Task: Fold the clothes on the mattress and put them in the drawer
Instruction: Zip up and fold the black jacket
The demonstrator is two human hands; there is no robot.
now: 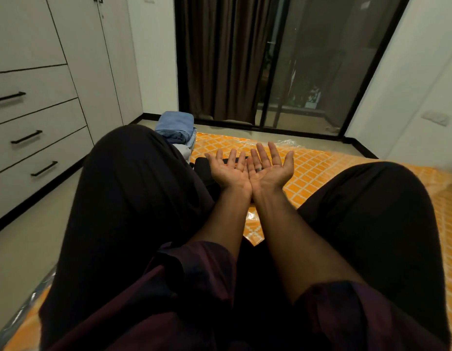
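Clothes (175,126) sit folded in a small stack at the far left corner of the orange mattress (311,171), blue piece on top, its layered edge facing the seated person. I cannot tell which way its long side runs. The left hand (228,171) and right hand (269,168) are held out palms up, fingers straight, inner edges touching, holding nothing, apart from the stack.

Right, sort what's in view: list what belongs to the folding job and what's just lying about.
Job: pile of folded clothes; mattress; drawers; left hand and right hand, both open and holding nothing.
Just there: curtain; glass door; wall switch.
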